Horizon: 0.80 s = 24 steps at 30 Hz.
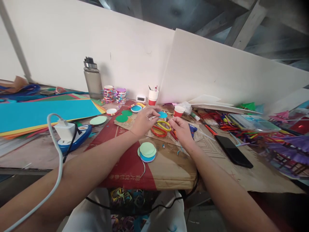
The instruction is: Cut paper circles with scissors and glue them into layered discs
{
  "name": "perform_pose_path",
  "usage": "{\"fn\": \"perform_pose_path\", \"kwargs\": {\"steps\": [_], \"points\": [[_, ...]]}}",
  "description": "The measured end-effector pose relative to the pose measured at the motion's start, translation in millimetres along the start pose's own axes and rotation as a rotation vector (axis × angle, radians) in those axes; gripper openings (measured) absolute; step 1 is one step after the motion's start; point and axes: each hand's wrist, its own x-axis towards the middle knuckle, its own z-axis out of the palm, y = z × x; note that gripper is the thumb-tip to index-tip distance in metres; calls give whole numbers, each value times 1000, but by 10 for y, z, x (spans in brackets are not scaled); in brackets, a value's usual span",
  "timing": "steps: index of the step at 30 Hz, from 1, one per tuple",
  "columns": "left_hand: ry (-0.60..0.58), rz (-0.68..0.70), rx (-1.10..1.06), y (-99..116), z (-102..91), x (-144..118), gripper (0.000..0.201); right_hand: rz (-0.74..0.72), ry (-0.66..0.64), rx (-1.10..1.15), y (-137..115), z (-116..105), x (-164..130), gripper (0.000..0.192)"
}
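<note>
Left hand [144, 120] pinches a small blue paper disc [162, 114] at its edge, fingertips closed on it, held just above the scissors [160, 127]. Right hand [181, 129] sits just beside, fingers curled near the scissor handles; can't tell if it's gripping anything. Disc looks thin, light, floppy and easy to crease, so the rim is the place to hold it, lightly. A stack of paper circles [147, 151] lies on the cardboard [169, 167] nearer the body. Paper cup [178, 111] behind, phone [233, 150] to the right.
</note>
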Motion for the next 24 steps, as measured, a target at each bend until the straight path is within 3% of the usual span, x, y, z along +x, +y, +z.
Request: {"fn": "perform_pose_path", "kwargs": {"steps": [3,6,14,24], "points": [[-32,50,74,60,-14,-9,9,59,-131,84,31,31,-1,50],[-110,98,83,47,9,-19,10,74,-201,181,32,67,4,48],[-264,71,-50,4,40,-46,12,89,-180,299,-103,89,-13,44],[-283,101,-35,-29,33,-41,10,104,-214,405,-59,70,-6,38]]}}
